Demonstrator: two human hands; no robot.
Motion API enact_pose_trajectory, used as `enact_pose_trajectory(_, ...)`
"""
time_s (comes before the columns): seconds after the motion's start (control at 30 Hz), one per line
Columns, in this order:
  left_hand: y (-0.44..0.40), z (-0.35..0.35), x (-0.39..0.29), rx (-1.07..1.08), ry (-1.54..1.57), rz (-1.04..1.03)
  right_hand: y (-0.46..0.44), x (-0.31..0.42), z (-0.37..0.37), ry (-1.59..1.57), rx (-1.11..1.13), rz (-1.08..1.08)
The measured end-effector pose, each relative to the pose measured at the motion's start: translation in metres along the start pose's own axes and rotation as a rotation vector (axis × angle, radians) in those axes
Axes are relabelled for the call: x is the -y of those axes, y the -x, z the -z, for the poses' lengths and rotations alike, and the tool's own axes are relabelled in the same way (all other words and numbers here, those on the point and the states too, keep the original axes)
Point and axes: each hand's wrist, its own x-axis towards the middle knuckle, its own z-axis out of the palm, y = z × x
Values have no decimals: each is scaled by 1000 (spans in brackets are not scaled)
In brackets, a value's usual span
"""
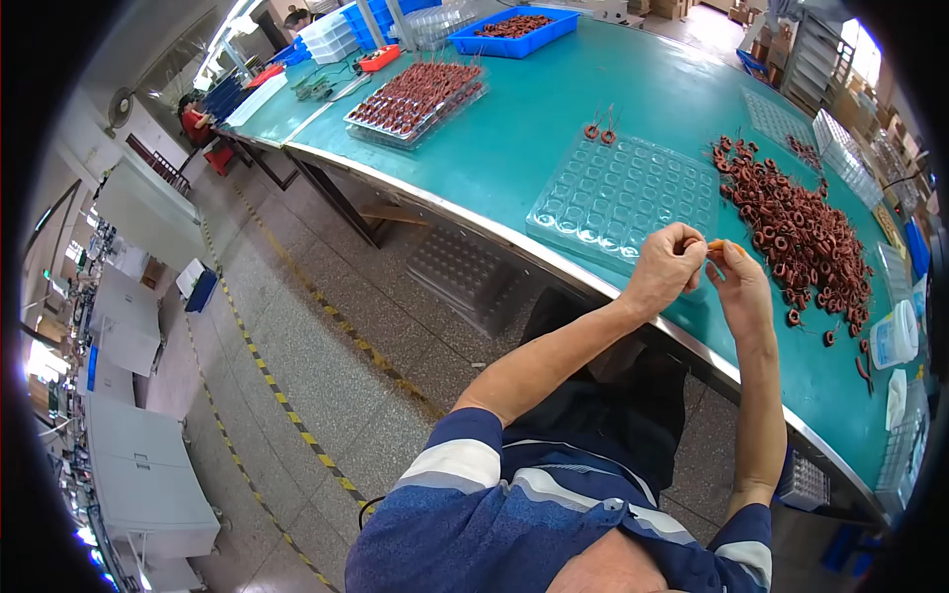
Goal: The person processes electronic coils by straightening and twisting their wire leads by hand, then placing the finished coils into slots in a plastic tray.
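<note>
My left hand [672, 265] is closed in a pinch over the table's front edge. Its fingertips meet those of my right hand [743, 282], also pinched. A bit of orange [720, 247] shows between the fingertips; whatever they hold is mostly hidden. Just beyond my hands lies a clear plastic tray [563, 212] with rows of round pockets. Two reddish-brown ring coils with thin upright wire leads, one a ring coil [608, 137], sit at its far corner. To the right of my right hand spreads a big loose pile of similar ring coils [806, 232].
A stack of filled trays [415, 99] stands further left on the green table [524, 94]. Behind it is a blue bin [514, 32] of coils. A white tub [895, 334] and more clear trays line the right side. A person in red [195, 121] sits far left.
</note>
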Motion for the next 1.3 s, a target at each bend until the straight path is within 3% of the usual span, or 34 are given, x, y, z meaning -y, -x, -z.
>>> enact_pose_trajectory(0.2,9,11,-3,-17,164,19,-10,-13,-11,-146,73,-89)
enact_pose_trajectory(0.33,14,24,-6,88,-89,6,-20,-28,-12,-132,53,-116)
enact_pose_trajectory(0.53,15,42,-18,81,-157,-56,9,0,-61,255,-166,104)
enact_pose_trajectory(1.0,18,37,-35,79,-57,-138,9,-6,-72,188,55,90)
enact_pose_trajectory(1.1,19,37,-41,90,-179,-165,2,-10,-75,305,-16,195)
enact_pose_trajectory(1.3,27,32,-53,32,-272,-190,5,-10,-83,245,-42,262)
